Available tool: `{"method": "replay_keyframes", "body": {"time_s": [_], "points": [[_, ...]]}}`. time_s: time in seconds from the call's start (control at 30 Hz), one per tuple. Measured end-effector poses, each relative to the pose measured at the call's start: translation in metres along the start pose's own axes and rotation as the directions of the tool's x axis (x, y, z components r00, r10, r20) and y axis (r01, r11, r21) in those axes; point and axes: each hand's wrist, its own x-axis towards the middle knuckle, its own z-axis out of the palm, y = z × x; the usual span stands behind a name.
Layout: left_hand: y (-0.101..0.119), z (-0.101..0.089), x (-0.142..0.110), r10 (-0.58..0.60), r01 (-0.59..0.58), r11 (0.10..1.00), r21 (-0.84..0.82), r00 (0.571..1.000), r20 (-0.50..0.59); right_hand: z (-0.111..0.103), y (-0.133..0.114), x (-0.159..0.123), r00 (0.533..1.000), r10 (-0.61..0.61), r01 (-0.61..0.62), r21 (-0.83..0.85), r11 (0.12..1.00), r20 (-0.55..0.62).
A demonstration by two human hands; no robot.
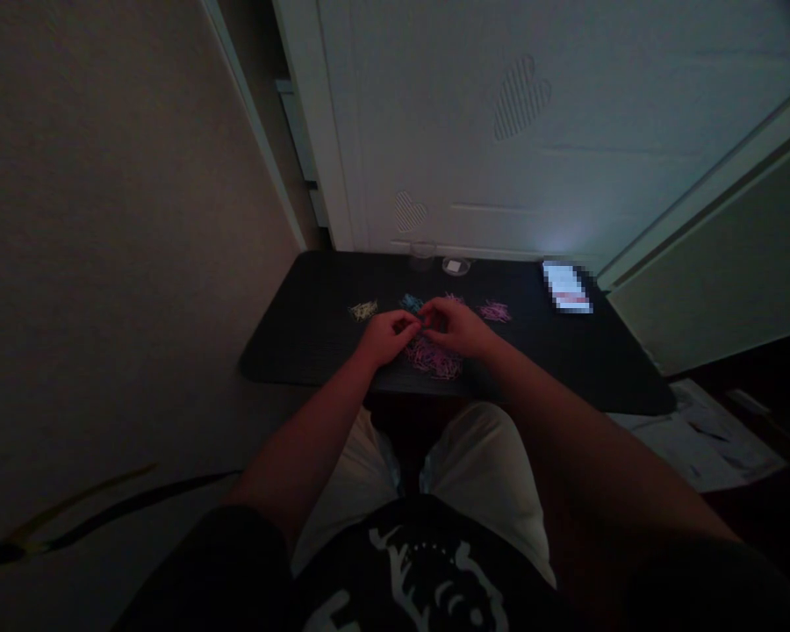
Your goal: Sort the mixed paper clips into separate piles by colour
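Note:
My left hand and my right hand meet at the fingertips over the middle of the dark table. Both are closed in a pinch, and whatever sits between the fingers is too small and dim to make out. Just below them lies a large heap of thin pink and purple pieces. Behind my fingers is a small blue pile, with a pink pile partly covered by my right hand. A pale yellow pile lies to the left, another pink pile to the right.
At the back of the table stand a clear round container and a shallow clear dish or lid with a white label. A lit phone lies at the back right. A white panel with hearts rises directly behind.

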Motion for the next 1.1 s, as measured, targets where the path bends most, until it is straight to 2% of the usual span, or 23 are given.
{"method": "replay_keyframes", "body": {"time_s": [0.17,0.3,0.5,0.8,0.97,1.1], "points": [[0.001,-0.001,0.000,-0.023,0.023,1.000,0.005,1.000,0.004,0.007,-0.001,0.002,0.995,0.043,-0.047,-0.041,0.998,-0.091],[0.005,-0.002,0.000,-0.040,0.039,0.999,0.033,0.998,0.039,0.007,0.005,0.004,0.989,0.074,-0.077,-0.013,0.997,-0.129],[0.010,-0.001,0.003,-0.064,0.061,0.996,0.067,0.996,0.059,0.009,0.023,0.007,0.975,0.186,-0.169,0.137,0.976,-0.119],[0.011,0.002,0.008,-0.119,0.111,0.988,0.111,0.990,0.071,0.010,0.041,0.005,0.973,0.215,-0.171,0.376,0.911,-0.078],[0.011,0.004,0.016,-0.149,0.145,0.985,0.097,0.988,0.039,0.012,0.040,-0.004,0.951,0.250,-0.158,0.406,0.900,-0.184],[0.007,0.009,0.018,-0.165,0.168,0.985,0.046,0.984,-0.062,0.013,0.040,-0.008,0.893,0.326,-0.153,0.472,0.868,-0.311]]}}
